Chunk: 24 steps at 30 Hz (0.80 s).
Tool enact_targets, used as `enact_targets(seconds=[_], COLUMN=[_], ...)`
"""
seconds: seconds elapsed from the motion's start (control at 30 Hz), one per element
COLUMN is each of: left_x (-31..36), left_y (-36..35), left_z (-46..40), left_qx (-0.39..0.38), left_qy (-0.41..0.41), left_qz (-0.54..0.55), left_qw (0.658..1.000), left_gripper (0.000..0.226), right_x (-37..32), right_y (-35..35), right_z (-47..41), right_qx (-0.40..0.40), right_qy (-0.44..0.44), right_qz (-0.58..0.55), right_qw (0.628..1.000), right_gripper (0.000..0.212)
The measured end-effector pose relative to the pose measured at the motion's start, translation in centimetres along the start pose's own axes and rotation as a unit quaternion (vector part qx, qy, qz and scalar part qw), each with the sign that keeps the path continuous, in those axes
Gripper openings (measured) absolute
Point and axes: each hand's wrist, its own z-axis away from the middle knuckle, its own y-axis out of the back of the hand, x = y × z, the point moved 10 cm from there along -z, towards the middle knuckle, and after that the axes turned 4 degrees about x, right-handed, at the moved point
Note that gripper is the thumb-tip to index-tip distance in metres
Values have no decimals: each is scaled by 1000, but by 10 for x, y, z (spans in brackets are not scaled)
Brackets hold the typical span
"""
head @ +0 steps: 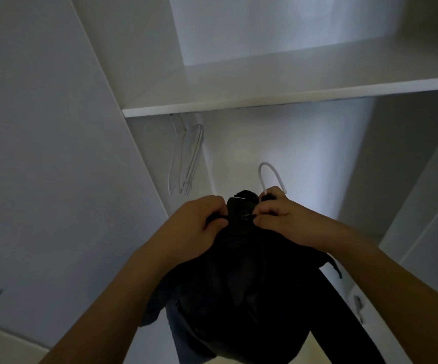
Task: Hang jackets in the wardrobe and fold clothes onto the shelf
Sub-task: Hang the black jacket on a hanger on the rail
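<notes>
Both your hands, left hand (199, 222) and right hand (280, 216), pinch the black jacket (246, 285) at its collar, below the shelf (265, 103). Its white hook (270, 174) stands free; empty hangers (186, 158) hang left.

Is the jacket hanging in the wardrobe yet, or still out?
Still out. Both hands, left and right, grip the black jacket at its collar, and its white hanger hook stands free below the shelf, hooked on nothing.
</notes>
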Motion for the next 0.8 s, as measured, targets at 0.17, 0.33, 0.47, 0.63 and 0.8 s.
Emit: enact_targets(seconds=[0.17,0.33,0.47,0.63,0.8], left_x=[-1,-22,-58,-29,-16], left_y=[8,24,19,-54,-34], left_z=[3,19,26,-8,3], left_qx=[7,-16,-89,-80,-25], left_qy=[0,32,133,162,79], left_qz=[29,24,-33,53,31], left_qw=[1000,999,986,982,996], left_gripper=[10,15,11,32,34], right_x=[0,22,26,0,11], right_y=[15,25,30,14,28], right_z=[-6,-5,-8,-21,-17], right_qx=[62,134,144,141,139], right_qy=[-14,-43,-68,-20,5], right_qz=[-124,-210,-235,-227,-93], right_qw=[990,967,959,963,986], right_gripper=[27,36,33,34,25])
